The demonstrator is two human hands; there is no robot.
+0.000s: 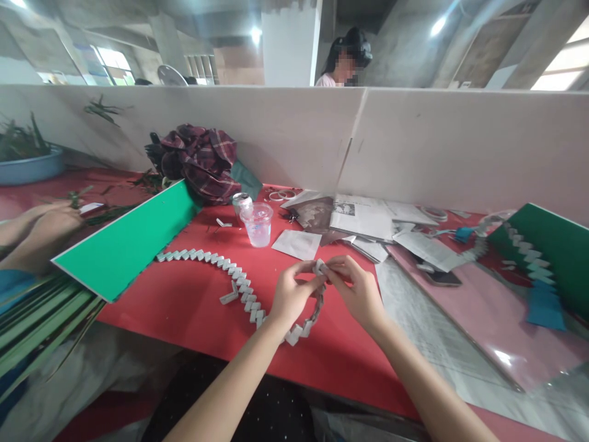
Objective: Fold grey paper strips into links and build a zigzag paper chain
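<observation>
A long chain of folded grey paper links (216,261) lies across the red table (184,301) and curves up to my hands. My left hand (291,294) and my right hand (356,288) are both closed in a pinch on the chain's raised end (319,266), held a little above the table. One loose folded link (229,298) lies beside the chain to the left.
A clear plastic cup (258,224) and a can (241,202) stand behind the chain. A green board (133,236) leans at left, newspapers (368,218) and a pink sheet (464,307) lie at right. Another person's hands (39,230) work at far left; a plaid cloth (197,159) sits by the partition.
</observation>
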